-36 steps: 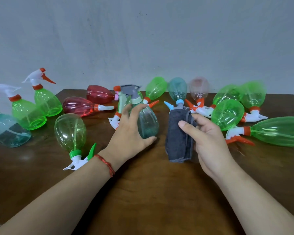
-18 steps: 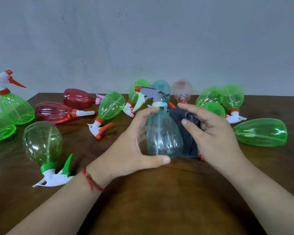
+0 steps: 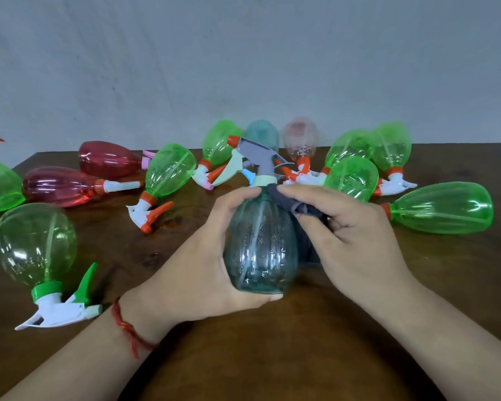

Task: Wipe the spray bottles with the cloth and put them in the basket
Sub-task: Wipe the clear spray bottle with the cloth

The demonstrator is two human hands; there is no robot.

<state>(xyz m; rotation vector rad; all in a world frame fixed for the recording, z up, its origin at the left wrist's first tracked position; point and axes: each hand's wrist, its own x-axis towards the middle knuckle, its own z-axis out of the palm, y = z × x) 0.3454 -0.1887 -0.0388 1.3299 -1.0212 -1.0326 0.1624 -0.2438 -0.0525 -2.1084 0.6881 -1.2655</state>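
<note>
Fingers (image 3: 237, 197) of my left hand (image 3: 197, 273) now grip the bottle (image 3: 262, 250), my right hand (image 3: 359, 247) has pinched the cloth (image 3: 297, 209) onto its neck: wiping starts

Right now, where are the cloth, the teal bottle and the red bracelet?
cloth (image 3: 298, 208): head view, on the dark fold beside the bottle's neck.
teal bottle (image 3: 261, 244): head view, on the middle of its body.
red bracelet (image 3: 126, 328): head view, on the string across the wrist.

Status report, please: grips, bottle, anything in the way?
Left grip holds teal bottle. Right grip presses dark cloth at its neck. Loose bottles lie behind; basket not in view.
</note>
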